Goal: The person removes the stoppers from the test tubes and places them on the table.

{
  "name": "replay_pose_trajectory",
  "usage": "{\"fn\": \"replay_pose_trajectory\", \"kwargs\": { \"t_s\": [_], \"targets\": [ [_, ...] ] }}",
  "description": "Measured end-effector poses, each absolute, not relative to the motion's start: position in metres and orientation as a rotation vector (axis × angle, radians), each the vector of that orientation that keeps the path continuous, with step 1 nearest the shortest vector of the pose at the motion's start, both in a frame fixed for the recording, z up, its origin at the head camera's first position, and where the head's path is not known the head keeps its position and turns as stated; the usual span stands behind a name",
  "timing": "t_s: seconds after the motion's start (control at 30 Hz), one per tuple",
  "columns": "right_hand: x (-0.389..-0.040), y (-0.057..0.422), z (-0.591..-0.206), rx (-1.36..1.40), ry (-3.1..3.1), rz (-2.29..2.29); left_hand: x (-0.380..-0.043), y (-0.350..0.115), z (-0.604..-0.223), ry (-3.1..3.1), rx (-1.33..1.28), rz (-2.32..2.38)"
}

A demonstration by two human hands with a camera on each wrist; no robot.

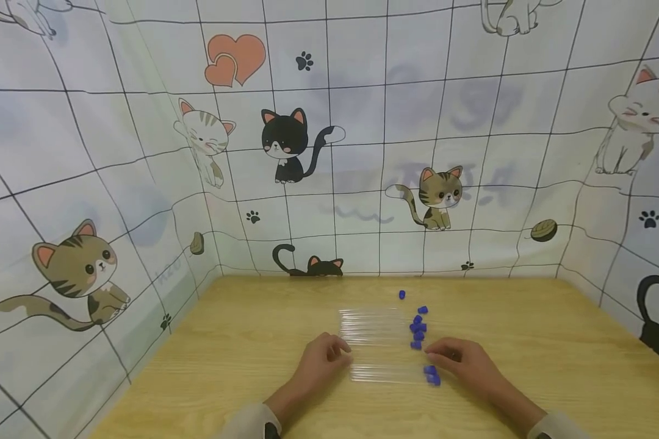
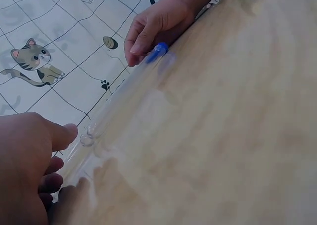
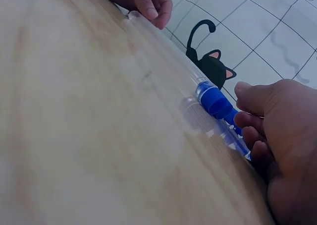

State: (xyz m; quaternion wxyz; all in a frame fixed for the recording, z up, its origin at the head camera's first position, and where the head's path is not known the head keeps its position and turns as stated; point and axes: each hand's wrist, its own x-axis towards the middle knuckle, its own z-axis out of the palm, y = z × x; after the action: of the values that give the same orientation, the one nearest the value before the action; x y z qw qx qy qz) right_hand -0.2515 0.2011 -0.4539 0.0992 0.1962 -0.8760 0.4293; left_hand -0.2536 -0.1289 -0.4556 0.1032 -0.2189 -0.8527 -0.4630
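Clear plastic tubes lie side by side in a front row (image 1: 387, 373) and a back row (image 1: 370, 327). Two or so blue caps (image 1: 433, 378) sit at the right end of the front row. Beside the left ends is my left hand (image 1: 320, 358), fingers loosely bent, with nothing seen in its grasp; a rounded tube end (image 2: 86, 137) shows just past its thumb. At the right side, my right hand (image 1: 467, 361) has its fingertips close to a blue cap (image 3: 214, 100). Thumb and fingers there stand apart, holding nothing visible.
Several loose blue caps (image 1: 418, 329) are scattered right of the back row, a single cap (image 1: 402, 294) farthest back. The wooden table (image 1: 252, 317) meets a cat-print cloth (image 1: 357, 152) at its back and sides.
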Motion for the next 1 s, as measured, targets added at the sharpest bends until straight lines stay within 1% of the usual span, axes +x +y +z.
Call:
{"fn": "replay_pose_trajectory", "kwargs": {
  "t_s": [0.2, 0.5, 0.83, 1.0],
  "targets": [
    [-0.241, 0.208, -0.456, 0.621, -2.603, 1.27, -0.244, -0.132, -0.455, -2.567, -0.702, -1.366],
    [-0.247, 0.205, -0.451, 0.675, -2.638, 1.204, -0.25, -0.132, -0.456, -2.627, -0.697, -1.32],
    [-0.248, 0.204, -0.446, 0.704, -2.674, 1.179, -0.255, -0.126, -0.453, -2.588, -0.753, -1.172],
    [-0.25, 0.2, -0.447, 0.597, -2.692, 1.241, -0.255, -0.125, -0.454, -2.563, -0.731, -1.237]
  ]
}}
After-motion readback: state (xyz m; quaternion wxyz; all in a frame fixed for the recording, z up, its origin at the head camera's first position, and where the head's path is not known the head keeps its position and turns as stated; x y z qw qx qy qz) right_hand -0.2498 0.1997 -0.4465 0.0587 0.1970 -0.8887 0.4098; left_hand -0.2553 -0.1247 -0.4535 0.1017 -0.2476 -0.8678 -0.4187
